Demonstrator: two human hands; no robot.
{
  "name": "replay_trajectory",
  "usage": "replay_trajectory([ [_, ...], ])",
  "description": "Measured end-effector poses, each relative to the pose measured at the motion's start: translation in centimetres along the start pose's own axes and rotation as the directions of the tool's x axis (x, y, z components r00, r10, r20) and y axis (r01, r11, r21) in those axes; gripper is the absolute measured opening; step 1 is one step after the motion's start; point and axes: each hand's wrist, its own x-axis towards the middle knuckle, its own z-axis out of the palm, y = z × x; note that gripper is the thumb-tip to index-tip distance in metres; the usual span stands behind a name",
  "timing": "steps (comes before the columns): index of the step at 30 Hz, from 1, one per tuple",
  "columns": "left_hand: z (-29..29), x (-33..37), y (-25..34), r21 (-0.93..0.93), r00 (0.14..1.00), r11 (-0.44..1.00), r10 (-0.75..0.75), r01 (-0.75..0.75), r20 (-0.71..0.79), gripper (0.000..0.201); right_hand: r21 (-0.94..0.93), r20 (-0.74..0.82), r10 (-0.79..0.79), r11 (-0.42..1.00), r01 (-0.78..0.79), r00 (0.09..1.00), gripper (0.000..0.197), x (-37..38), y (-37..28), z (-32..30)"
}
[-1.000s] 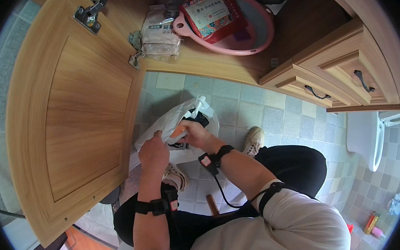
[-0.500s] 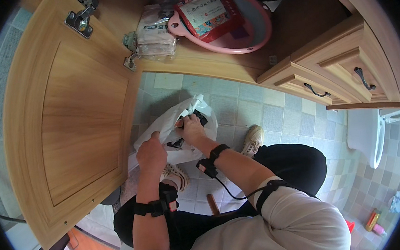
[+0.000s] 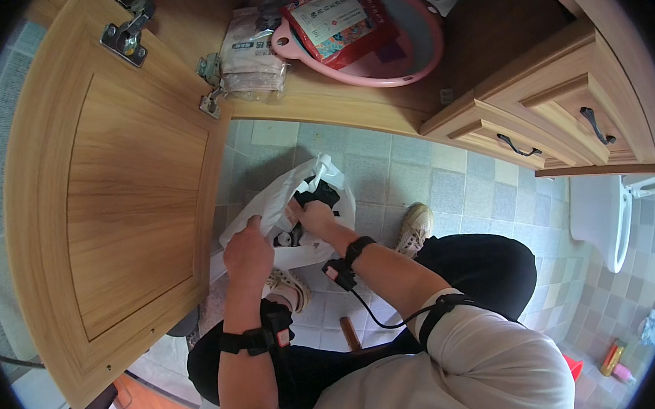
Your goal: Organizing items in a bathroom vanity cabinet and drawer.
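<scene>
A white plastic bag (image 3: 269, 197) stands open on the tiled floor between my feet. My left hand (image 3: 248, 251) is closed on the near left part of its rim and holds that side up. My right hand (image 3: 318, 217) reaches into the mouth, its fingers curled and partly hidden among the contents. Against those fingers is a pale pinkish thing (image 3: 291, 213) that I cannot make out. A black bundle (image 3: 319, 195) lies just beyond the right hand, and smaller black and grey pieces (image 3: 288, 238) show lower in the bag.
A wooden cabinet door (image 3: 135, 204) hangs open at the left. On the cabinet shelf, a pink basin (image 3: 402, 82) holds a red packet (image 3: 340, 23), beside clear-wrapped packs (image 3: 253, 56). Drawers with dark handles (image 3: 519, 147) jut out at the right, near a white toilet (image 3: 602, 221).
My right hand has shifted slightly down inside the bag, and more of the black bundle and the pinkish thing shows. My left hand keeps its hold on the rim.
</scene>
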Motion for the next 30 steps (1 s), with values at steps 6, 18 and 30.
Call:
replay_trajectory([
  [6, 0.6, 0.0, -0.4, 0.001, 0.999, 1.0, 0.001, -0.001, -0.047, 0.042, -0.027, -0.283, -0.169, 0.985, 0.168, 0.944, 0.054, -3.3, 0.5, -1.0],
  [18, -3.9, -3.1, 1.9, -0.307, 0.93, 0.95, -0.065, -0.053, -0.362, 0.025, -0.123, 0.236, -0.49, 0.842, 0.526, 0.839, 0.039, -16.9, -2.8, -9.7],
  [30, -7.9, -9.1, 4.1, -0.254, 0.826, 0.844, 0.324, -0.473, -0.461, 0.02, -0.416, -0.36, -0.734, 0.679, 0.605, 0.576, 0.05, -21.7, -5.9, -14.1],
])
